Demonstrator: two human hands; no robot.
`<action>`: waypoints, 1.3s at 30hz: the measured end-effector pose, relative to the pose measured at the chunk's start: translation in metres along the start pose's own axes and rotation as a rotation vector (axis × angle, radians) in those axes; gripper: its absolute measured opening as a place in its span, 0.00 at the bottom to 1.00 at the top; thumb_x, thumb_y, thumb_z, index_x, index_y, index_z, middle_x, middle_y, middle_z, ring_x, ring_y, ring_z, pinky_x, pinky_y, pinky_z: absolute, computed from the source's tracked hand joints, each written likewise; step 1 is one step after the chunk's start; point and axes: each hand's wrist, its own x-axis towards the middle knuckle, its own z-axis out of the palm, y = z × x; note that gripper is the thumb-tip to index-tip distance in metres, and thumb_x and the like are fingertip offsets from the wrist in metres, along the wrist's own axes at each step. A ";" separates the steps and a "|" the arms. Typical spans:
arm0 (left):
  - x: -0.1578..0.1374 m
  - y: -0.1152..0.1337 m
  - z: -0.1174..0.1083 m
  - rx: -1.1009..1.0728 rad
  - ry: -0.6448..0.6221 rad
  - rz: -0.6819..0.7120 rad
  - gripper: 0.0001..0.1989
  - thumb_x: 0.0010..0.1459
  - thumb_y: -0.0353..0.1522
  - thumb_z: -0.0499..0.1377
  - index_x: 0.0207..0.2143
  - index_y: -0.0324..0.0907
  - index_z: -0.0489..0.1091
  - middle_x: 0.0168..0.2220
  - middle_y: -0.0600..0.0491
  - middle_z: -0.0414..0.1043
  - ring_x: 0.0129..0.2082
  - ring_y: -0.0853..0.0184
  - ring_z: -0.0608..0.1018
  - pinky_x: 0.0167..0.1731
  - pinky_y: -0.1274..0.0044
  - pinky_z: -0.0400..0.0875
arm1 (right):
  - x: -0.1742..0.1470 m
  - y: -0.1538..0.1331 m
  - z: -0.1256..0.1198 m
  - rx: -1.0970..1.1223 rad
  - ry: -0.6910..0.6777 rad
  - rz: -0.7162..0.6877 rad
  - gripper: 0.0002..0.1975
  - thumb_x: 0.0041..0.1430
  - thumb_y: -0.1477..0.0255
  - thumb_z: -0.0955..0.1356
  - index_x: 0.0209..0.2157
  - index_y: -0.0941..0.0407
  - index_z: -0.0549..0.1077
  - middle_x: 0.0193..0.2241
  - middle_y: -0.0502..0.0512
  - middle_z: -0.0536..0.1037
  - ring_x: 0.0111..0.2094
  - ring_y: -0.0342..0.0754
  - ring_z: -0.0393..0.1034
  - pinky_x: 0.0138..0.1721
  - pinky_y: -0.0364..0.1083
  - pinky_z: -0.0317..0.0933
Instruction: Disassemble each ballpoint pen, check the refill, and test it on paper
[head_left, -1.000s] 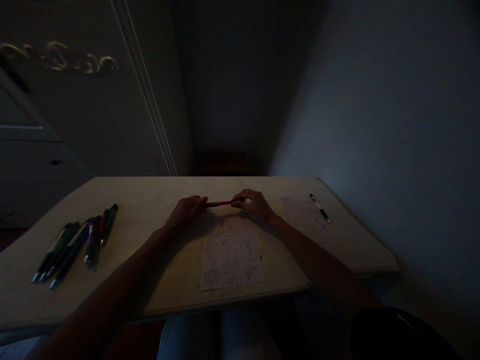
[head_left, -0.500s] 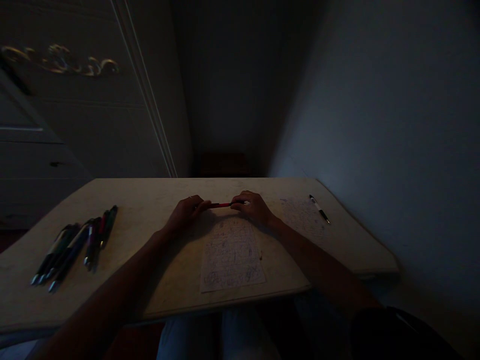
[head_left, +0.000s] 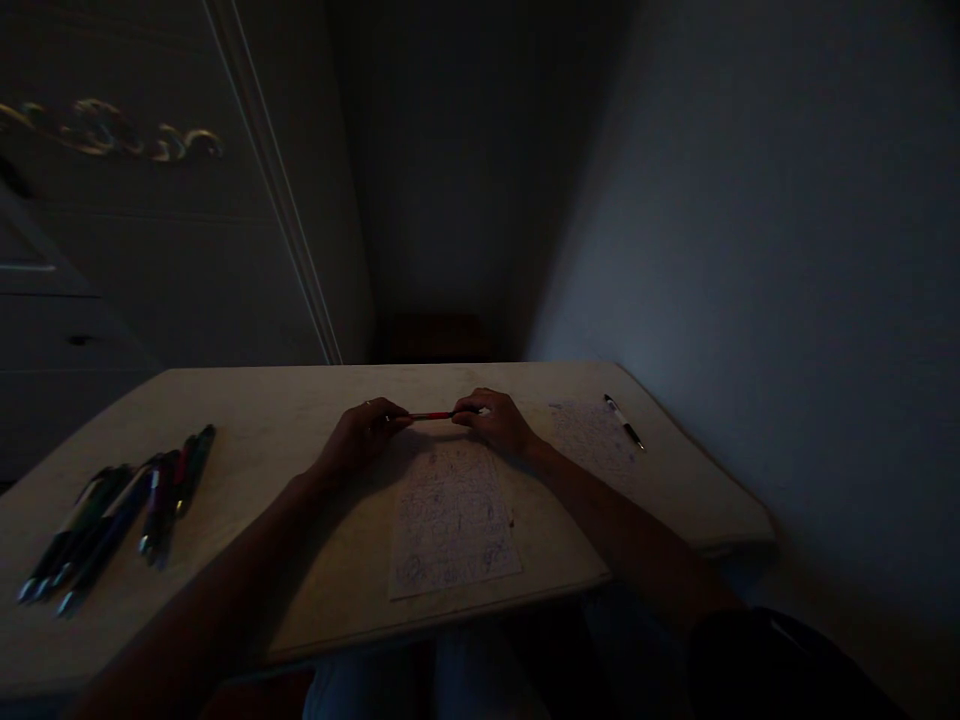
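Note:
A slim red and black pen (head_left: 433,415) is stretched level between my two hands, just beyond the top of a scribbled sheet of paper (head_left: 455,520). My left hand (head_left: 361,432) pinches its left end between thumb and fingers. At the other end, my right hand (head_left: 495,420) is closed around the dark part of the pen. Both ends are partly hidden by the fingers. The paper lies flat on the pale table (head_left: 322,590), covered in handwriting and scrawls.
Several pens (head_left: 112,520) lie in a loose group on the left of the table. On the right, a white and black pen (head_left: 624,422) rests near another scribbled sheet (head_left: 592,440). A wall (head_left: 750,250) borders the right side; a cabinet (head_left: 202,270) stands behind on the left.
The view has shifted slightly, so the table and pens appear a little lower and further left. Both hands still hold the pen, which sits nearly level.

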 end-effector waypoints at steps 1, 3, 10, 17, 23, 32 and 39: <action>0.000 0.001 -0.001 0.008 -0.012 -0.014 0.20 0.59 0.47 0.55 0.29 0.40 0.74 0.23 0.52 0.72 0.23 0.67 0.71 0.23 0.77 0.63 | 0.000 0.000 0.000 0.006 -0.002 -0.003 0.01 0.55 0.75 0.74 0.32 0.55 0.81 0.30 0.52 0.77 0.33 0.45 0.70 0.39 0.44 0.61; 0.000 0.002 -0.003 0.021 -0.046 -0.050 0.25 0.62 0.48 0.51 0.23 0.39 0.71 0.19 0.53 0.69 0.21 0.68 0.69 0.22 0.78 0.61 | 0.000 0.000 0.001 0.015 -0.005 -0.010 0.01 0.55 0.75 0.74 0.32 0.55 0.81 0.30 0.52 0.77 0.33 0.45 0.70 0.39 0.44 0.61; -0.001 -0.004 0.000 -0.053 0.006 -0.062 0.25 0.54 0.49 0.60 0.47 0.41 0.70 0.34 0.52 0.75 0.21 0.71 0.69 0.22 0.78 0.64 | 0.000 0.002 0.000 0.036 0.019 0.000 0.02 0.54 0.75 0.74 0.32 0.57 0.81 0.30 0.53 0.78 0.33 0.45 0.71 0.40 0.45 0.62; 0.003 -0.007 0.001 0.028 0.034 0.049 0.16 0.56 0.45 0.59 0.29 0.41 0.72 0.30 0.51 0.72 0.23 0.70 0.69 0.26 0.77 0.65 | -0.001 0.003 0.000 0.025 0.031 -0.010 0.01 0.54 0.74 0.74 0.31 0.55 0.81 0.30 0.53 0.78 0.34 0.47 0.72 0.40 0.46 0.63; 0.003 -0.005 -0.003 0.043 -0.062 0.035 0.27 0.65 0.46 0.47 0.20 0.40 0.68 0.26 0.50 0.71 0.25 0.68 0.72 0.30 0.75 0.67 | -0.001 0.006 0.000 0.028 0.046 -0.037 0.02 0.54 0.72 0.74 0.32 0.55 0.81 0.30 0.54 0.79 0.34 0.48 0.72 0.40 0.47 0.64; 0.007 -0.016 -0.006 0.038 0.067 0.065 0.17 0.57 0.45 0.59 0.34 0.40 0.76 0.36 0.49 0.73 0.24 0.70 0.71 0.28 0.76 0.69 | 0.002 0.011 -0.008 -0.046 0.029 -0.059 0.01 0.54 0.74 0.74 0.31 0.55 0.81 0.30 0.55 0.79 0.35 0.48 0.72 0.41 0.48 0.63; 0.007 -0.019 -0.009 0.020 0.086 0.040 0.10 0.56 0.39 0.61 0.34 0.42 0.77 0.35 0.49 0.75 0.28 0.68 0.74 0.31 0.75 0.71 | 0.003 0.018 -0.016 -0.130 -0.002 -0.078 0.02 0.54 0.74 0.74 0.31 0.54 0.82 0.29 0.54 0.79 0.35 0.49 0.70 0.41 0.48 0.61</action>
